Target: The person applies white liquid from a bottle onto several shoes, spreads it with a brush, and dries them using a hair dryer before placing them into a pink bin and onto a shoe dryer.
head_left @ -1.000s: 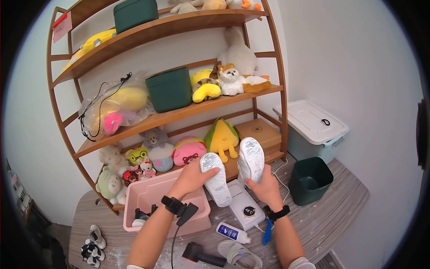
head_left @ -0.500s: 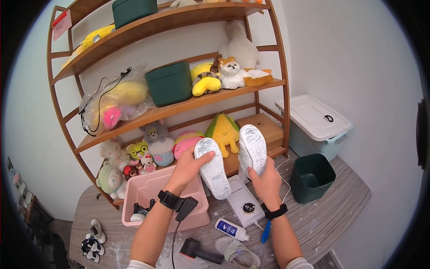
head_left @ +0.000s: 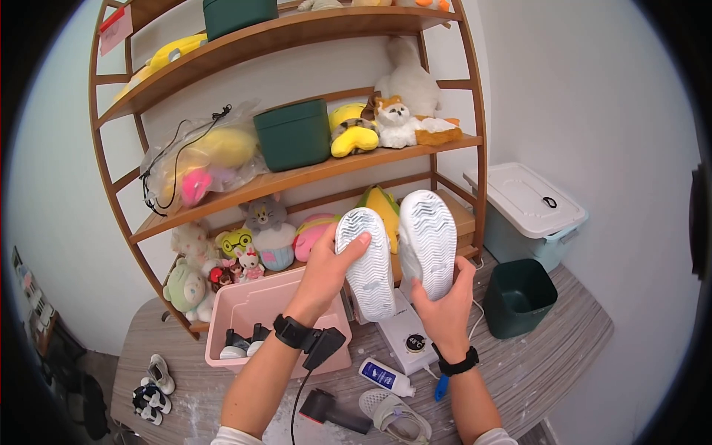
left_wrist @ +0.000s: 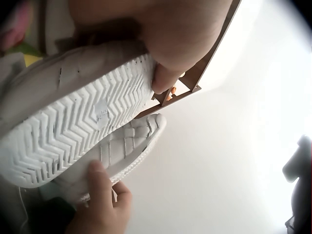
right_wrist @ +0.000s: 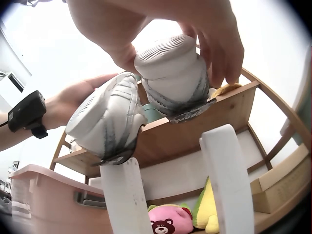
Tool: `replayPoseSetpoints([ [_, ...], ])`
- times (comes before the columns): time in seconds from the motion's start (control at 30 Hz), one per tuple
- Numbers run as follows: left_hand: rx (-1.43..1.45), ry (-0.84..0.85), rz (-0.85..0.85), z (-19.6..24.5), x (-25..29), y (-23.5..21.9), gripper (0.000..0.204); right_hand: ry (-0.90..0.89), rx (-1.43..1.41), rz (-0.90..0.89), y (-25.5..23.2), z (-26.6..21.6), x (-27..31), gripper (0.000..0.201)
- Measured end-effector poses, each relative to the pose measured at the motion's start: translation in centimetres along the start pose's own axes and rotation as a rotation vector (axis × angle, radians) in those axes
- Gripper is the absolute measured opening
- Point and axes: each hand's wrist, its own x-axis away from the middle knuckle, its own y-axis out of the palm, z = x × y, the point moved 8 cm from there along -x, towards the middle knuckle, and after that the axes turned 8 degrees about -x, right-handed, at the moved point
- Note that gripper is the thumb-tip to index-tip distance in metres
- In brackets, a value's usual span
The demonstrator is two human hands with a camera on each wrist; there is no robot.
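Two white shoes are held up side by side with their zigzag-tread soles facing me in the head view. My left hand (head_left: 326, 271) grips the left shoe (head_left: 368, 256), its thumb pressed on the sole. The right shoe (head_left: 432, 237) is in my right hand (head_left: 445, 308), with the thumb near its lower end. A small pale label (left_wrist: 101, 114) sticks to one sole in the left wrist view. Below the shoes lies a white device (head_left: 403, 337) with a round dark display. Two white upright posts (right_wrist: 226, 175) stand under the shoes in the right wrist view.
A pink bin (head_left: 245, 315) holding shoes stands left. Nearer me lie a white bottle (head_left: 386, 377), a black handheld tool (head_left: 334, 411), and a grey shoe (head_left: 395, 417). A dark green bin (head_left: 521, 297) stands right. Behind rises a wooden shelf (head_left: 311, 182) of plush toys.
Both shoes have come up and nearer the head camera, and closer together. The hands keep their hold. The head view has shifted slightly, so the shelf sits further right.
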Motion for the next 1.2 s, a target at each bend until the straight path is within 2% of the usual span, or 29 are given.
replayPoseSetpoints([
  [0.13, 0.159, 0.053, 0.074, 0.4, 0.4, -0.5, 0.034, 0.01, -0.116, -0.136, 1.5, -1.6, 0.8, 0.076],
  [0.2, 0.277, 0.006, 0.134, 0.0, 0.6, -1.5, 0.034, 0.001, -0.222, -0.173, 2.1, -1.2, 1.3, 0.075],
  [0.27, 0.322, -0.009, 0.171, 0.0, 0.7, -2.4, 0.033, 0.173, -0.564, -0.297, 3.2, -1.2, 1.8, 0.064],
  [0.3, 0.367, -0.026, 0.204, -0.1, 0.9, -3.2, 0.032, 0.173, -0.576, -0.308, 3.2, -1.7, 1.8, 0.064],
  [0.37, 0.401, -0.051, 0.215, 0.0, 1.2, -4.1, 0.032, 0.298, -0.917, -0.374, 3.4, -2.0, 1.4, 0.053],
  [0.47, 0.466, -0.088, 0.216, 0.0, 1.9, -4.4, 0.03, 0.359, -1.104, -0.372, 3.5, -1.1, 1.4, 0.048],
  [0.63, 0.504, -0.064, 0.182, 0.5, 2.8, -4.4, 0.031, 0.389, -1.16, -0.374, 4.3, 0.0, 2.0, 0.052],
  [0.73, 0.497, -0.051, 0.178, 0.3, 3.0, -5.0, 0.032, 0.445, -1.165, -0.456, 5.1, -0.2, 2.6, 0.055],
  [0.8, 0.535, -0.071, 0.197, 0.1, 3.3, -5.2, 0.032, 0.631, -1.3, -0.553, 6.6, -0.2, 4.0, 0.07],
  [0.83, 0.534, -0.069, 0.203, 0.1, 3.4, -5.3, 0.032, 0.632, -1.302, -0.559, 7.0, -0.2, 4.5, 0.07],
  [0.9, 0.594, -0.07, 0.196, 0.2, 3.8, -5.2, 0.034, 0.736, -1.43, -0.638, 8.2, -0.1, 6.1, 0.087],
  [1.03, 0.592, -0.1, 0.198, -0.4, 4.9, -5.5, 0.036, 0.682, -1.371, -0.676, 8.5, -1.1, 7.6, 0.085],
  [1.2, 0.605, -0.142, 0.18, -1.7, 6.3, -6.2, 0.039, 0.772, -1.389, -0.774, 9.2, -1.9, 9.8, 0.091],
])
